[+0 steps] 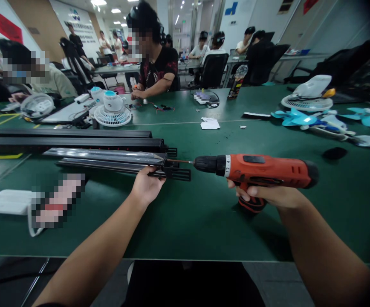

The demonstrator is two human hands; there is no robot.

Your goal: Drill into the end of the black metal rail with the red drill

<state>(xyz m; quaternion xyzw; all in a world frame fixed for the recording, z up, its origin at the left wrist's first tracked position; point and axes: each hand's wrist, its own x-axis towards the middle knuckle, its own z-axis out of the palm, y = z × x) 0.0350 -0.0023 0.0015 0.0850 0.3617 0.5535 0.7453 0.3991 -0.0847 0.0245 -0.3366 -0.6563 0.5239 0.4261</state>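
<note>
On the near left of the green desk (204, 226), a film-covered dark bar (108, 153) is lying with its end facing right; the left hand (147, 185) is gripping that end region, fingers curling around it from the near side. Farther right, a long bit (182, 161) is pointing at the same end; whether its tip is engaging, I cannot tell. The orange drill (270, 168) is resting in the right hand (270, 195), fingers closing around its handle. The step in hand is apparently working the bit at the bar's end; the next move is seemingly calling for a steady bar and an in-line bit. The far-left wall sign (79, 27) is carrying unreadable lettering, the drill's collar (227, 165) is showing digits, including a 4, and the far bottle (235, 88) is bearing an illegible label.
</note>
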